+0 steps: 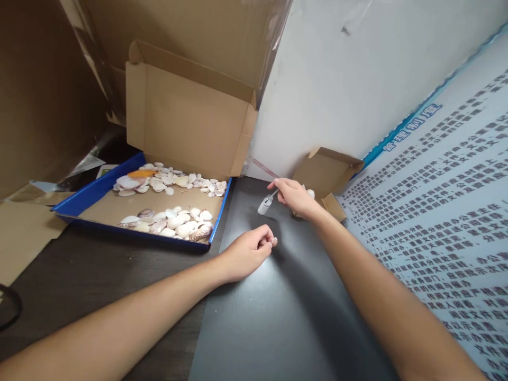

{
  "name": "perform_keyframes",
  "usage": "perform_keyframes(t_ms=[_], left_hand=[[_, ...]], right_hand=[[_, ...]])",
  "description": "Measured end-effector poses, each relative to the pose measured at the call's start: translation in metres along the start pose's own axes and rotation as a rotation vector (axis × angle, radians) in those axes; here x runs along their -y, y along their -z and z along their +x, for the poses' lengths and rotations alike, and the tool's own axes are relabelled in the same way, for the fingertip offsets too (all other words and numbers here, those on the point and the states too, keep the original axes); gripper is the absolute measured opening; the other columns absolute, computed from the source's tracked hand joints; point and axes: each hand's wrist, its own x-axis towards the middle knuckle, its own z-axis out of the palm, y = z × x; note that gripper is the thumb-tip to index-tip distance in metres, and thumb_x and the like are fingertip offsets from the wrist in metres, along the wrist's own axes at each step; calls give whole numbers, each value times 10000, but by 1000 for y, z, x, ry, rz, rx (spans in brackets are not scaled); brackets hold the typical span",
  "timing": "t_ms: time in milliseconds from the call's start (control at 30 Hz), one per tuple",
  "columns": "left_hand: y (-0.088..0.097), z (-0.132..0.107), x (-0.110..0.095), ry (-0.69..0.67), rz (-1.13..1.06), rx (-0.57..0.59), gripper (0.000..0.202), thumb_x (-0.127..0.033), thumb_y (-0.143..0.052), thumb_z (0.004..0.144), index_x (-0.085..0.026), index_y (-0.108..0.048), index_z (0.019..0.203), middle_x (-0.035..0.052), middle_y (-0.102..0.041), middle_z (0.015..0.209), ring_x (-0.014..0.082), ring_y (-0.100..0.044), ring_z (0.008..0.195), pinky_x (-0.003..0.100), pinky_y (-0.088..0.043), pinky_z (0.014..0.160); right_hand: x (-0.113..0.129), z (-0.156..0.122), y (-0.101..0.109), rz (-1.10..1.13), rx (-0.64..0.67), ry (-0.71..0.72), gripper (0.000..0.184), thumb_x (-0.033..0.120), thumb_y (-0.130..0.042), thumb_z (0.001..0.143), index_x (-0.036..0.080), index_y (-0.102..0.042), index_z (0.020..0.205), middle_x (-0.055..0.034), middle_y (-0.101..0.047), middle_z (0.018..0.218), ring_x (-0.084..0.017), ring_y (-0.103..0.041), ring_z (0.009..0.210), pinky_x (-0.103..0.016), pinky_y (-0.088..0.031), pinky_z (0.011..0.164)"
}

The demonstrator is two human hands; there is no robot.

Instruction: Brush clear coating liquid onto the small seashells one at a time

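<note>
Both hands work over a black sheet (278, 317) laid on the dark tabletop (99, 275). Left hand (246, 255) rests on the sheet with its fingers curled in, thumb and forefinger pinching a small pale piece (274, 241); what the piece is, I cannot tell. Right hand (296, 197) is lifted a little farther back, fingers closed on the thin stem of a small clear vial (265, 204), whose body hangs down and to the left, above and just apart from the pinched piece.

Most of the black sheet in front of the hands, between the two forearms, is bare. Behind the right hand sits a small cardboard box (329, 169) with its flaps open, close to the white wall (357, 79). A printed poster (444, 211) with blue characters borders the sheet along the right edge.

Left of the sheet, touching its edge, lies a shallow blue-sided carton (87, 196) with its brown lid (186, 116) standing up at the back. Seashells (170, 222) lie inside in two loose rows, one at the back and one near the front wall. A dark loop of cable (11, 312) shows at the far left edge.
</note>
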Motion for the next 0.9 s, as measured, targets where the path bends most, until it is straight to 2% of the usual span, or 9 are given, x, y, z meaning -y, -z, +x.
perform_keyframes(t_ms=[367, 533, 667, 800, 900], left_hand=[[0, 1, -2, -2, -35, -11, 96, -247, -471, 877, -174, -505, 825, -57, -435, 708, 104, -361, 649, 236, -298, 600], [5, 5, -3, 93, -173, -44, 149, -341, -499, 871, -195, -487, 842, -75, -403, 624, 87, -343, 517, 225, -263, 513], [8, 5, -9, 197, -215, -62, 152, -365, -468, 876, -214, -472, 864, -95, -338, 529, 89, -304, 443, 215, -242, 465], [7, 4, -15, 226, -221, -73, 104, -307, -461, 854, -206, -487, 862, -82, -361, 561, 84, -319, 465, 214, -259, 472], [7, 5, -16, 233, -217, -65, 103, -295, -470, 827, -198, -499, 846, -69, -397, 606, 76, -330, 474, 224, -259, 476]], right_hand=[[0, -10, 13, 75, -37, 80, 291, 325, -369, 992, 175, -591, 879, 66, -421, 466, -113, -375, 446, -228, -289, 467], [-2, -31, 18, 155, -74, 196, 317, 429, -359, 988, 197, -564, 921, 74, -409, 476, -115, -361, 446, -229, -299, 471], [-11, -62, 10, 290, -36, 238, 350, 458, -345, 992, 190, -560, 924, 71, -413, 451, -112, -348, 419, -234, -286, 451], [-30, -86, -6, 413, -36, 232, 352, 480, -374, 994, 190, -558, 914, 76, -394, 444, -110, -339, 419, -239, -279, 445], [-43, -94, -16, 446, -65, 238, 337, 470, -380, 1002, 193, -551, 911, 80, -384, 455, -106, -329, 425, -242, -276, 450]])
